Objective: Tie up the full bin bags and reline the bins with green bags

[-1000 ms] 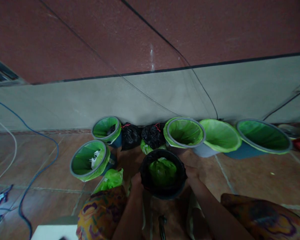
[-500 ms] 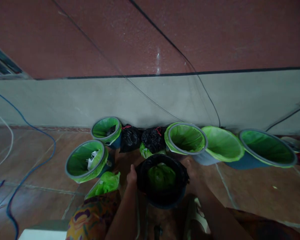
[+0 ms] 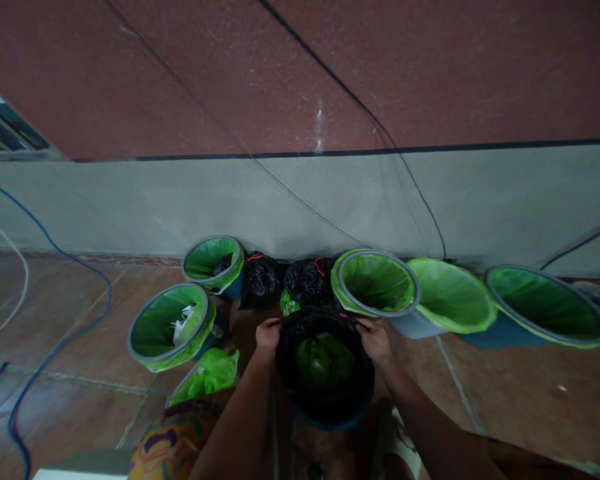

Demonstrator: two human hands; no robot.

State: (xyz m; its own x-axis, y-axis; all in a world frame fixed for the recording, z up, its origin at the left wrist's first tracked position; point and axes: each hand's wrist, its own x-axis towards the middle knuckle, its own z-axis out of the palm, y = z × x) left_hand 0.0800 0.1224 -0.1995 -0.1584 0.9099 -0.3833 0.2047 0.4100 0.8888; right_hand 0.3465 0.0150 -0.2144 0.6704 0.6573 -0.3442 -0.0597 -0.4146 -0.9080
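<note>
Between my knees stands a dark blue bin lined with a black garbage bag. A crumpled green plastic bag lies down inside it. At the rim's left side, my left hand is closed on the black bag's edge. Opposite it, my right hand pinches the same edge, by a small reddish strip. Parts of the fingers of both hands are hidden by the dark plastic.
Green-lined bins stand on the left and, in a row, on the right. Tied black bags with red ties sit against the wall. A green bag lies near my left knee. A blue hose crosses the tiled floor.
Both hands have shifted from the sides of the bin up to the far part of its rim, with fingers now closed on the bag's edge. The view has shifted slightly.
</note>
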